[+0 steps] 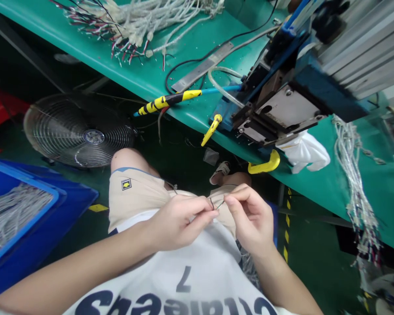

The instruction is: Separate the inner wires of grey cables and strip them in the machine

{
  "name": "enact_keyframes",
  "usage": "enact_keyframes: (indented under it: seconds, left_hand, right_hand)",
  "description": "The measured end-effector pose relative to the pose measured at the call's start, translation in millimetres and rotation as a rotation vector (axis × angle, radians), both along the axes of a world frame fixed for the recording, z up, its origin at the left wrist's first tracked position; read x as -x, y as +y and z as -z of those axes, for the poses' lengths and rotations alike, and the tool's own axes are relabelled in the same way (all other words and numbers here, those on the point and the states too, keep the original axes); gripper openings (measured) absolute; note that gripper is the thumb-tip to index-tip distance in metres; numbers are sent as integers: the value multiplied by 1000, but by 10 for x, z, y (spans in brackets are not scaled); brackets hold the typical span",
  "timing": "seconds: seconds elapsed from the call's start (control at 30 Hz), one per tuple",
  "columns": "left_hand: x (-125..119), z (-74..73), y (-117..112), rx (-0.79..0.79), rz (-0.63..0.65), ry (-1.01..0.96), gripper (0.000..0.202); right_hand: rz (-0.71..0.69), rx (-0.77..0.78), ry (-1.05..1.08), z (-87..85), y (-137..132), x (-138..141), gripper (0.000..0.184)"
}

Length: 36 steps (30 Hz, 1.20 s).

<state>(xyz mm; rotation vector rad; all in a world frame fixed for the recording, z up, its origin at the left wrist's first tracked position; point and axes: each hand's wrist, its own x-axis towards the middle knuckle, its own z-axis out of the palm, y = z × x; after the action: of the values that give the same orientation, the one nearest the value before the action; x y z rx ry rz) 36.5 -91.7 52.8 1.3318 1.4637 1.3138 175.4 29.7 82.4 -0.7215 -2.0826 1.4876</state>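
Note:
Over my lap, my left hand [185, 218] and my right hand [251, 214] come close together with the fingertips pinched. Between them runs a thin dark wire [219, 204], its left part in the left thumb and finger and its other end in the right pinch. The fingers cover most of the wire, so its full length is hidden. On the green bench ahead lies a bundle of pale cables [141, 26] with red, black and white wire ends. A blue bench press [276, 105] stands at the bench edge, above and right of my hands.
A round floor fan [85, 131] stands at left. Below it, a blue bin [57, 192] holds many pale cables. Yellow clamp handles [265, 162] jut from the bench edge, and a second cable bundle [354, 183] hangs at right beside a white cloth [307, 151].

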Motion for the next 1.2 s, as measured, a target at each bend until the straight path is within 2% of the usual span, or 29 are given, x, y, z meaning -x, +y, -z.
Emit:
enact_keyframes:
  seconds: [0.1, 0.17, 0.23, 0.37, 0.53, 0.7, 0.83, 0.93, 1.1, 1.2]
  left_hand:
    - [-39, -45, 15, 116, -65, -189, 21]
    - [-64, -79, 36, 193, -74, -359, 12]
    - [-87, -116, 65, 222, -87, -495, 8]
    - [-100, -187, 126, 211, -135, -551, 5]
    - [-63, -218, 148, 281, -88, -762, 4]
    - [-40, -179, 119, 320, -101, -829, 4]
    - [-27, -167, 112, 309, -63, -885, 6]
    - [-20, -174, 131, 324, -34, -846, 12]
    - [-70, -154, 180, 332, -198, -737, 26]
    - [-97, -135, 193, 319, -197, -754, 20]
  right_hand:
    - [16, 249, 7, -5, 7, 29, 17]
    - [0, 333, 3, -14, 11, 35, 18]
    - [-10, 362, 4, -26, 15, 31, 18]
    - [6, 366, 17, -40, 28, 14, 17]
    - [37, 432, 38, -28, 60, 23, 19]
    - [40, 523, 91, -28, 55, 40, 20]
    - [56, 525, 77, -11, 50, 37, 20]
    - [51, 506, 49, -10, 40, 41, 19]
    - [85, 295, 1, -61, 0, 67, 19]
    - [72, 332, -10, -53, 15, 67, 19]
